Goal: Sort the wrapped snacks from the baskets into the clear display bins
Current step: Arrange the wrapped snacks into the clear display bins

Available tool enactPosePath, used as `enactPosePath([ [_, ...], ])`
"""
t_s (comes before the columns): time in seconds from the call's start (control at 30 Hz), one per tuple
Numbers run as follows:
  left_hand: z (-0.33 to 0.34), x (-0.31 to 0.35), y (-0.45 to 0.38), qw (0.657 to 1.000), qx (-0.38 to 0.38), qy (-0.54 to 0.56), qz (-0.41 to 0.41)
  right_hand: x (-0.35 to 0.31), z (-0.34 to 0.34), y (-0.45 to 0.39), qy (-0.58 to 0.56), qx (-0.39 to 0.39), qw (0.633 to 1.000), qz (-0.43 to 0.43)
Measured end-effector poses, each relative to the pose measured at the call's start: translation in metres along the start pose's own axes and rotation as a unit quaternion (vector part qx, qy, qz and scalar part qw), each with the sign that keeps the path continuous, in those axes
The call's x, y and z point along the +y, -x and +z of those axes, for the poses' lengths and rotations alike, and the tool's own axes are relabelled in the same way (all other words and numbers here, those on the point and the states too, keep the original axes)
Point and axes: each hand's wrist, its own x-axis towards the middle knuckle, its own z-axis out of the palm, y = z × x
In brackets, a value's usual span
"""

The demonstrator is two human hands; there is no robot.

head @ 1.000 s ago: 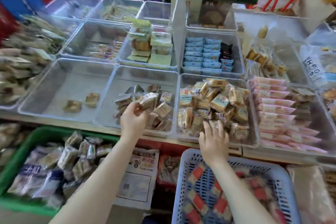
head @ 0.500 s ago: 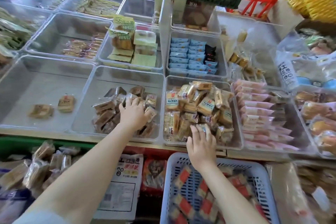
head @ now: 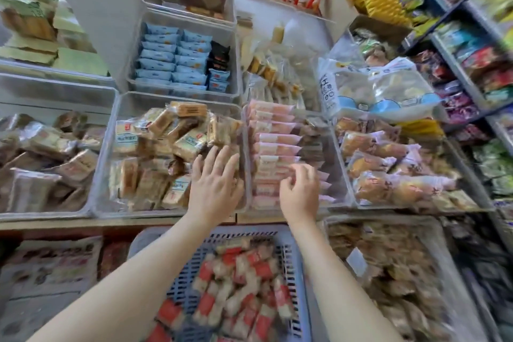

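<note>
Two hands: both reach over the front rim of the clear bins.
Left hand (head: 215, 186): fingers are spread flat and lie on the tan wrapped cakes (head: 169, 147) at the right side of the middle clear bin (head: 105, 158). It holds nothing.
Right hand (head: 301, 191): fingers are curled over the pink wrapped snacks (head: 273, 147). The picture is too blurry to tell if it pinches one.
Pink snack bin (head: 340, 164): just right of the middle bin, with the pink packs in a neat row on its left side.
Blue basket (head: 294, 255): sits below the bins, under both arms, and holds red and white wrapped snacks (head: 236, 291).
Back bin (head: 233, 44): holds light blue packs (head: 172, 58) in rows.
Left bin (head: 111, 108): holds brown wrapped snacks (head: 47, 158).
Right side: shelves (head: 455, 64) with bright bags.
</note>
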Motion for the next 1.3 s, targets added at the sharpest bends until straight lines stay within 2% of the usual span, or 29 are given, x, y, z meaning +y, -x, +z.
enactPosePath([
  [0.13, 0.029, 0.015, 0.0, 0.994, -0.049, -0.09, -0.045, 0.055, -0.008, -0.069, 0.048, -0.067, 0.994, 0.076],
  [0.3, 0.03, 0.019, -0.003, 0.99, -0.045, -0.119, -0.062, 0.075, 0.014, -0.133, 0.128, -0.101, 0.987, 0.01],
  [0.43, 0.03, 0.023, -0.004, 0.987, -0.048, -0.138, -0.072, 0.073, 0.031, -0.169, 0.212, -0.24, 0.947, 0.012],
  [0.57, 0.03, 0.023, -0.006, 0.984, -0.052, -0.152, -0.074, 0.079, 0.038, -0.191, 0.156, -0.324, 0.932, 0.041],
  [0.63, 0.031, 0.023, -0.006, 0.984, -0.052, -0.157, -0.073, 0.084, 0.039, -0.19, 0.159, -0.31, 0.937, 0.038],
  [0.73, 0.03, 0.023, -0.006, 0.982, -0.05, -0.165, -0.071, 0.086, 0.042, -0.17, 0.107, -0.219, 0.968, 0.059],
  [0.83, 0.028, 0.024, -0.006, 0.984, -0.049, -0.16, -0.068, 0.081, 0.039, -0.141, 0.038, -0.142, 0.983, 0.112],
  [0.97, 0.028, 0.024, -0.006, 0.985, -0.042, -0.153, -0.068, 0.083, 0.025, -0.098, -0.076, -0.075, 0.98, 0.168],
  [1.1, 0.029, 0.024, -0.005, 0.986, -0.033, -0.147, -0.065, 0.092, 0.006, -0.056, -0.134, -0.034, 0.971, 0.197],
  [1.17, 0.029, 0.024, -0.004, 0.987, -0.029, -0.142, -0.065, 0.094, -0.003, -0.042, -0.119, -0.028, 0.972, 0.203],
  [1.3, 0.03, 0.023, -0.003, 0.989, -0.02, -0.133, -0.062, 0.094, -0.013, -0.03, -0.016, -0.025, 0.983, 0.183],
])
